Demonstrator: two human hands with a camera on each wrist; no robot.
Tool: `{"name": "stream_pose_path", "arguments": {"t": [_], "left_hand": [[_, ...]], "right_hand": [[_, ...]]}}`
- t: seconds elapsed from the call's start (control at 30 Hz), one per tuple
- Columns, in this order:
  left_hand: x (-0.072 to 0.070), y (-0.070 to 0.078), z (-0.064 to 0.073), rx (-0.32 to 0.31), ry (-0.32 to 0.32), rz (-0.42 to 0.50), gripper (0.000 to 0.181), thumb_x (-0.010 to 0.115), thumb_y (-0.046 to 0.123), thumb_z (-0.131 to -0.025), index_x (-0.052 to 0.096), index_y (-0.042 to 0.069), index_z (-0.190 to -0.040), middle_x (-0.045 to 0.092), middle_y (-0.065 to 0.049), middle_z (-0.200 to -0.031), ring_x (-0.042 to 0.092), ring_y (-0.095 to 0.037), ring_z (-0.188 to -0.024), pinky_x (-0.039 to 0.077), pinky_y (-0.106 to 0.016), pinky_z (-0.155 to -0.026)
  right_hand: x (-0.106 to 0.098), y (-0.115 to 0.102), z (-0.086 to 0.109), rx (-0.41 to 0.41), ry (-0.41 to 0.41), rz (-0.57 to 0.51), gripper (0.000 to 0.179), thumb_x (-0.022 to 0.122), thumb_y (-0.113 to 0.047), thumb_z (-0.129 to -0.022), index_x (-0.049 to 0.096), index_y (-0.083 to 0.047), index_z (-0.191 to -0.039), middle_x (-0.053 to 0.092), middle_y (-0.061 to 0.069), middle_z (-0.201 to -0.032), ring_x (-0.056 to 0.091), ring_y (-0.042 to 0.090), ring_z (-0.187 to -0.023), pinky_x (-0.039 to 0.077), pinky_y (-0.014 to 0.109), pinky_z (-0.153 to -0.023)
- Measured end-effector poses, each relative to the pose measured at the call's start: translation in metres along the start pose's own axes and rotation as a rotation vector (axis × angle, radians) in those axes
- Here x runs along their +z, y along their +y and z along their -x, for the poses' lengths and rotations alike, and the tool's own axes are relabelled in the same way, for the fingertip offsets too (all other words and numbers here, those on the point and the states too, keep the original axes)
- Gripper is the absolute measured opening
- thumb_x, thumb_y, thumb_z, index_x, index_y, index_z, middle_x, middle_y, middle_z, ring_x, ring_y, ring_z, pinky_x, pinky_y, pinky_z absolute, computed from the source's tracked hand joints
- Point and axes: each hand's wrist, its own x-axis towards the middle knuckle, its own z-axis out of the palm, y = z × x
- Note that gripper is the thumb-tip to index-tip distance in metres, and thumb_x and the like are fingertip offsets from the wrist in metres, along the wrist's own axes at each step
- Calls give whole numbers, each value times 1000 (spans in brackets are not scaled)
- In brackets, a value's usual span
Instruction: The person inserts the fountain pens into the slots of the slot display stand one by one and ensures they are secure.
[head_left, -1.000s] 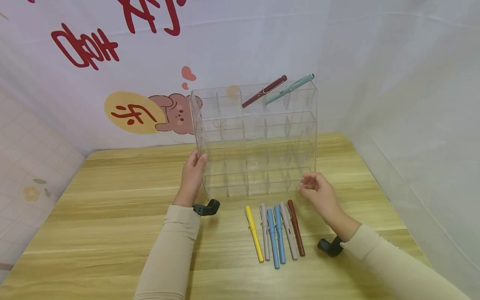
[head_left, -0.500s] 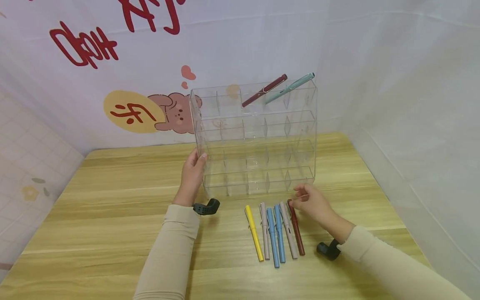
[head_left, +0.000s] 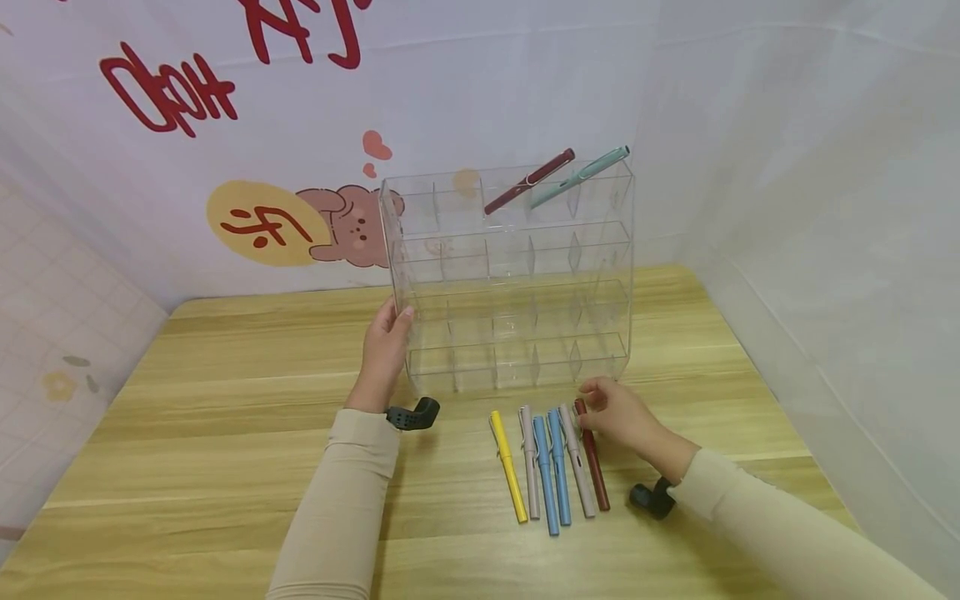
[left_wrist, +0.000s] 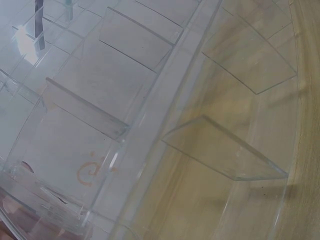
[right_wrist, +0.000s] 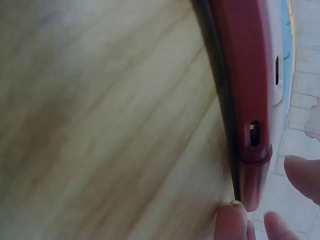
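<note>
My left hand (head_left: 386, 346) grips the left side of a clear acrylic pen rack (head_left: 408, 362), which stands upright with rows of divided slots. A dark red pen (head_left: 529, 181) and a teal pen (head_left: 581, 177) lean in its top row. At the cap end of another dark red pen (head_left: 595, 467) on the table is my right hand (head_left: 618, 417). In the right wrist view a fingertip (right_wrist: 232, 220) touches the end of that pen, while the thumb (right_wrist: 302, 175) stays apart from it. The left wrist view shows the rack's dividers (left_wrist: 225, 150) close up.
Left of the dark red pen lie two greyish pens, one of them (head_left: 576, 462) beside it, two blue pens (head_left: 546, 475) and a yellow pen (head_left: 510, 467). The wooden table (head_left: 225, 433) meets a printed white curtain (head_left: 720, 125) behind the rack.
My right hand has moved from the rack's lower right corner down and left to the dark red pen on the table. The left hand and rack have stayed put.
</note>
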Motion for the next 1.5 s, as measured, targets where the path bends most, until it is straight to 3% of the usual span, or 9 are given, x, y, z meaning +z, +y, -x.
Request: {"name": "stream_pose_path", "arguments": {"t": [0.8,1.27,1.5], "left_hand": [[-1,0,0,-8,-2,19,49,45,35,-102,36,24,-150,39,-4,-151,34,-25,-138,27,-51,-112],[-2,1,0,0,-11,24,50,45,36,-102,35,24,-150,40,-3,-151,34,-24,-138,28,-50,-112],[-2,1,0,-1,-4,17,49,45,34,-103,36,24,-150,40,-3,-150,34,-24,-138,27,-51,-111]], "right_hand": [[2,-8,-8,28,-85,171,43,73,-3,-79,57,9,-117,66,23,-104,63,34,-95,53,45,-79],[-2,-9,-13,54,-106,155,38,75,-4,-77,59,7,-110,67,21,-101,63,28,-89,53,38,-72],[-5,-7,-12,63,-96,71,38,73,-5,-76,58,6,-109,65,21,-100,62,26,-84,51,36,-68]]}}
